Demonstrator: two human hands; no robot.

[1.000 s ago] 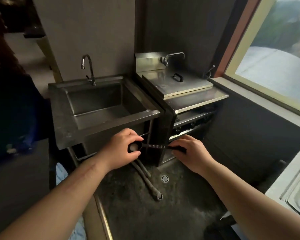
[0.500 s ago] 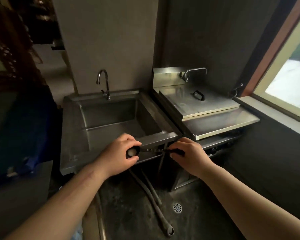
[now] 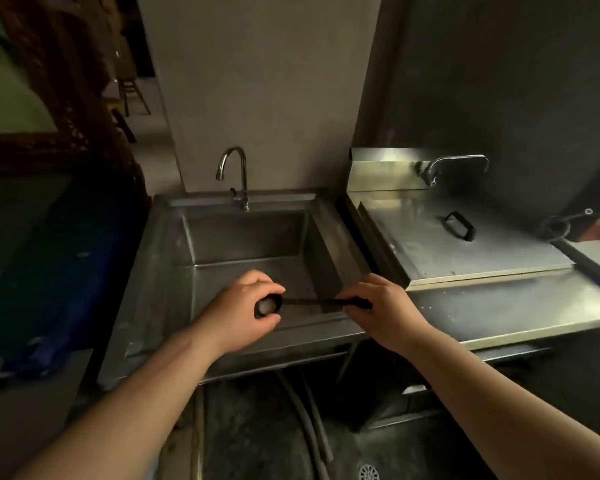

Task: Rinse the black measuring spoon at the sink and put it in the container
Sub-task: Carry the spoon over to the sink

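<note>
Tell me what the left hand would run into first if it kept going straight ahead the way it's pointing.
Likely nothing at first: the left hand points over the open sink basin. Further on, it would probably meet the back wall below the faucet, though depth is uncertain.

A steel lid with a black handle lies on the steel unit at the right, under a small tap. Grey hoses and a round floor drain are below.
</note>
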